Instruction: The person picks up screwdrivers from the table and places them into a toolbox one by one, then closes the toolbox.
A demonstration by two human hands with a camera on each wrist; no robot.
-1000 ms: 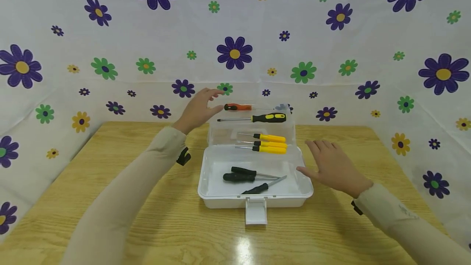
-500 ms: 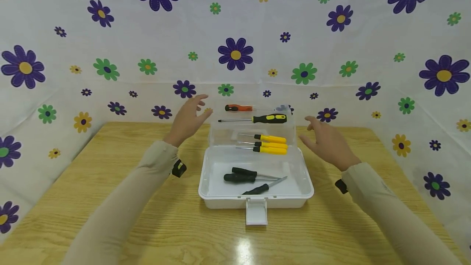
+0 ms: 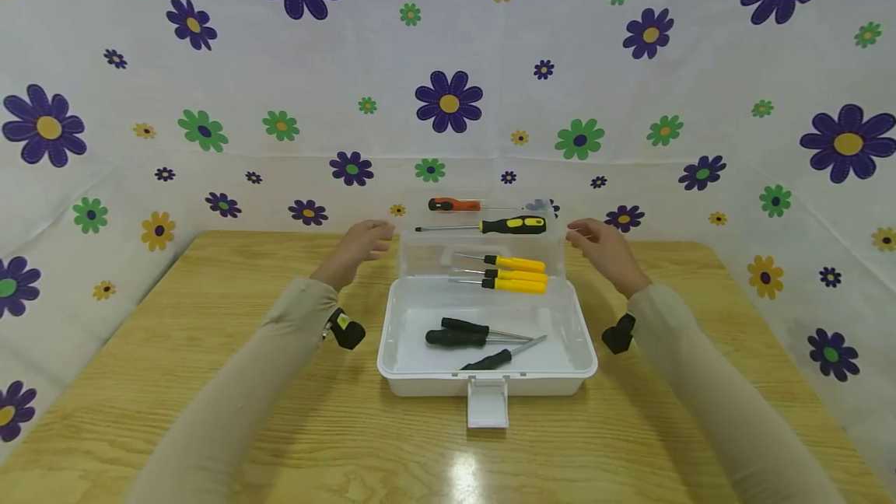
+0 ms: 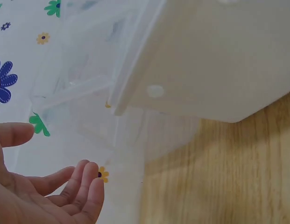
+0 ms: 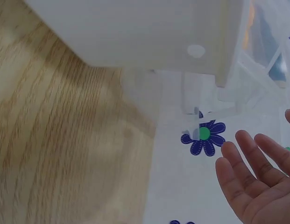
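A white plastic toolbox [image 3: 487, 385] stands open on the table, its translucent upper part [image 3: 427, 259] raised at the back. Three black-handled screwdrivers [image 3: 456, 338] lie in its base. Higher up, on the raised part, are three yellow-handled screwdrivers [image 3: 516, 275], a large black-and-yellow screwdriver [image 3: 513, 225] and an orange-handled screwdriver [image 3: 455, 205]. My left hand [image 3: 358, 249] hovers by the left side of the raised part; the left wrist view shows its fingers loosely bent, holding nothing. Opposite it, my right hand [image 3: 607, 252] is near the right side, fingers relaxed and apart from the box [image 5: 149, 37].
The toolbox's white latch [image 3: 488, 404] hangs down over its front edge. Wood-grain tabletop [image 3: 231, 333] surrounds the box. A white flower-print cloth [image 3: 378, 45] hangs close behind it and along both sides.
The left hand has dropped away from the orange screwdriver to the box's left side. The right hand has moved inward and farther back to the right side. The screwdrivers stay in place.
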